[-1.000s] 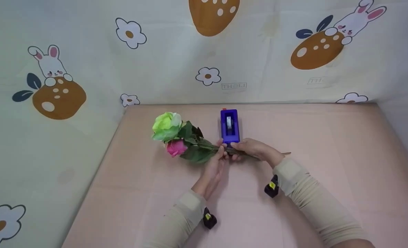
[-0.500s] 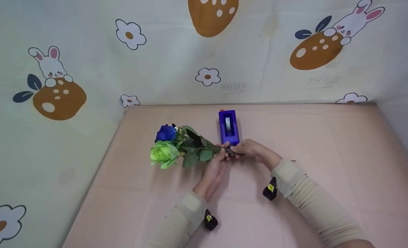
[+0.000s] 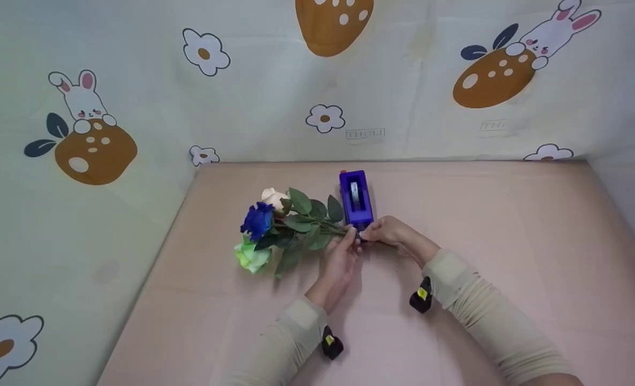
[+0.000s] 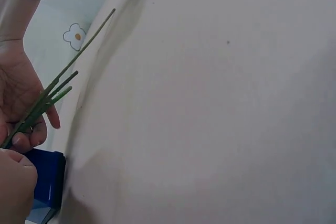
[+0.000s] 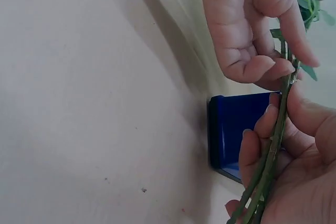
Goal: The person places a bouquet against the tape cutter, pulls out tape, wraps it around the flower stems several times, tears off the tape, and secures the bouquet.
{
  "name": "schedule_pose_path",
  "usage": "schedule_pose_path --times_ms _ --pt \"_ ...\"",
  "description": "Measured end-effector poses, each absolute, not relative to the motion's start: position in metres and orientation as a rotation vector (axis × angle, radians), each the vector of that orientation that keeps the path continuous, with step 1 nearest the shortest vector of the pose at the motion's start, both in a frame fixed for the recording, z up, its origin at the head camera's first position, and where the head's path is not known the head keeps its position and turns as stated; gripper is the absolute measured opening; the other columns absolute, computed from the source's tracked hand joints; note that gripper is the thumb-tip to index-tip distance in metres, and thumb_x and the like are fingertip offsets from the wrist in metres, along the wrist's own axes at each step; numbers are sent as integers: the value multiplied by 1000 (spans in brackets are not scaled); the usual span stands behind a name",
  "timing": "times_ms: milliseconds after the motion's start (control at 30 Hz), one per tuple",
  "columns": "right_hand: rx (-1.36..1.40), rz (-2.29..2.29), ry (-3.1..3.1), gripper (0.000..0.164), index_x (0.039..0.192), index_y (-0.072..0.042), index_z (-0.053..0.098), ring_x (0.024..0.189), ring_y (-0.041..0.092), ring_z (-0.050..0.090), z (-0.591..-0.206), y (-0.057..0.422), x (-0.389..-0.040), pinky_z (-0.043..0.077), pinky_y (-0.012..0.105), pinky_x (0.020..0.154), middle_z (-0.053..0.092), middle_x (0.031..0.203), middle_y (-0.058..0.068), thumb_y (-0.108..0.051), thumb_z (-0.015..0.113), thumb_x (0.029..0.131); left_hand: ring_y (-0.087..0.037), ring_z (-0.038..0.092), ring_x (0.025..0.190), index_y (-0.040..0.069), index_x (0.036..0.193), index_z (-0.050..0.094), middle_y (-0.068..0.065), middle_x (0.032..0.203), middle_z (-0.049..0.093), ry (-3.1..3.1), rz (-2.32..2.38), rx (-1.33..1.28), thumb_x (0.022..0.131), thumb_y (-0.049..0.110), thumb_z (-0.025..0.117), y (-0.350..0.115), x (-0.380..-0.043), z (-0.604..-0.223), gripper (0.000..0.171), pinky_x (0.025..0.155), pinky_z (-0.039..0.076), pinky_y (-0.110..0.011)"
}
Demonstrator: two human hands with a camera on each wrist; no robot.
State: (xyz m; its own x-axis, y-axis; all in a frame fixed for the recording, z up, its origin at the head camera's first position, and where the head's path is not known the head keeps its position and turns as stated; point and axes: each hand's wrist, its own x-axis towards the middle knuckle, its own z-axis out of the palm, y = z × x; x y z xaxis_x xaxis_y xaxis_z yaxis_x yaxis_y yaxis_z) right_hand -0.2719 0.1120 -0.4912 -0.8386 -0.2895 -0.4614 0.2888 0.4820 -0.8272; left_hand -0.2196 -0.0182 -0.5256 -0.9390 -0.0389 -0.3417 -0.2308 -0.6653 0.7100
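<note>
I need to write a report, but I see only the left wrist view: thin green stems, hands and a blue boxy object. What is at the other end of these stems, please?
Observer: The head view shows a cream rose head, a ruffled deep-blue flower head and a pale-green rose head.
Operator: Thank you. And the blue boxy object?
Observer: From above, its slot holds a narrow roll; it looks like a tape dispenser.
Operator: Does the left hand grip? I see it only in the corner.
Observer: Yes, the right wrist view shows it pinching the thin green stems, nearer the green leaves than the right hand.
</note>
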Motion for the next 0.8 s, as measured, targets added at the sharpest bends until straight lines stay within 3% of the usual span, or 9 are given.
schedule_pose_path --times_ms 233,467,633,800 --pt "-48 -1414 2105 19 85 1 69 78 13 54 -493 116 -272 43 28 83 65 76 -3 -17 63 86 -6 46 67 2 102 56 4 80 55 1314 2710 -503 93 9 51 -22 -221 -525 13 62 37 -18" --pt "-249 -1363 2061 25 102 11 64 72 11 52 -493 122 -274 44 26 74 63 78 -2 -8 63 85 -3 36 56 10 94 57 5 82 54 1329 2677 -464 92 13 52 -28 -222 -527 6 59 33 -18" --pt "-361 -1333 2158 23 100 10 65 70 10 49 -496 122 -273 42 25 70 61 76 -3 -6 64 83 -2 34 54 13 89 59 6 78 53 1308 2686 -420 93 12 50 -30 -221 -529 10 58 34 -18" --pt "-416 -1349 2216 21 98 9 66 70 9 48 -500 125 -270 41 22 67 63 80 0 -6 64 82 -4 38 57 11 98 59 6 78 53 1375 2641 -498 91 14 55 -26 -221 -529 9 58 34 -19"
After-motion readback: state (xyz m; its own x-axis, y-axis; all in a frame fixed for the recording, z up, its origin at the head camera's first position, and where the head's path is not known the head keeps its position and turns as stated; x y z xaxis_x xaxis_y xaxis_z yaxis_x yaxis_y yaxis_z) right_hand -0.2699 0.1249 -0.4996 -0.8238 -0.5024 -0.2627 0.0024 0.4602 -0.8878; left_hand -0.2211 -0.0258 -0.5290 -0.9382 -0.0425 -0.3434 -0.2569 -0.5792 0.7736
